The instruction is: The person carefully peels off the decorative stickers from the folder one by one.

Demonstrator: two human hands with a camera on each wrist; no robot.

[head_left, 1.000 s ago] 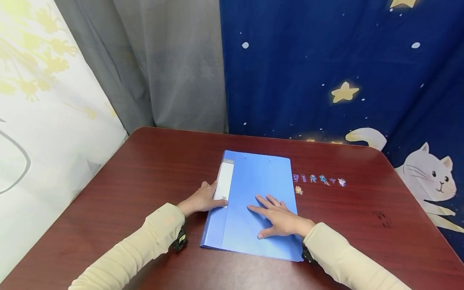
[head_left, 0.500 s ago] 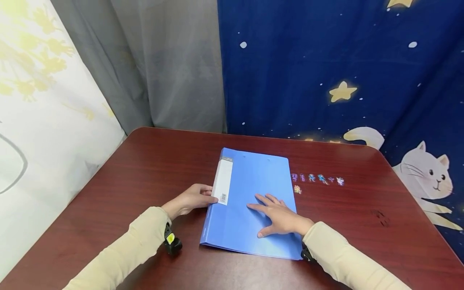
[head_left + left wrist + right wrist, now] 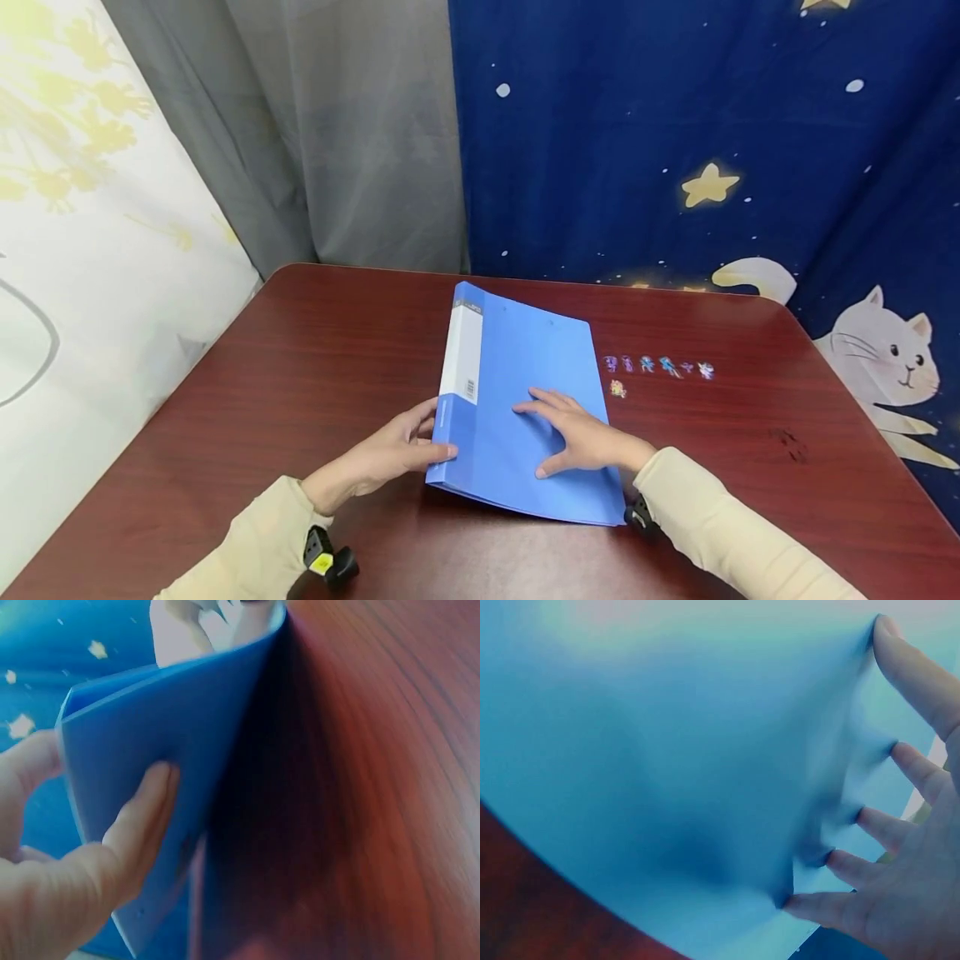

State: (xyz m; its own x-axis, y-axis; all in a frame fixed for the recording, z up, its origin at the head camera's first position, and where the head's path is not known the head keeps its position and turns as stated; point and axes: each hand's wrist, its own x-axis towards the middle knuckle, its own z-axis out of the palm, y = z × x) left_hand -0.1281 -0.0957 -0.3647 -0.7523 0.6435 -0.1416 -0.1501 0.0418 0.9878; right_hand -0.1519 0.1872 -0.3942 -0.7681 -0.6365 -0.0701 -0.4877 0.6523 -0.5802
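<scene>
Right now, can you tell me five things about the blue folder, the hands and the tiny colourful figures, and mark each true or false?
1. The left hand grips the folder at its spine side. True.
2. The right hand is under the folder. False: the right hand has its fingers on top.
3. The folder lies completely flat. False: its spine side is raised off the table.
4. The tiny figures lie beyond the left hand, left of the folder. False: they're right of it.
5. The folder has a white label. True.

Starry blue curtain point(image 3: 592, 142), grey curtain point(image 3: 367, 125), reddish-brown table point(image 3: 315, 358)
</scene>
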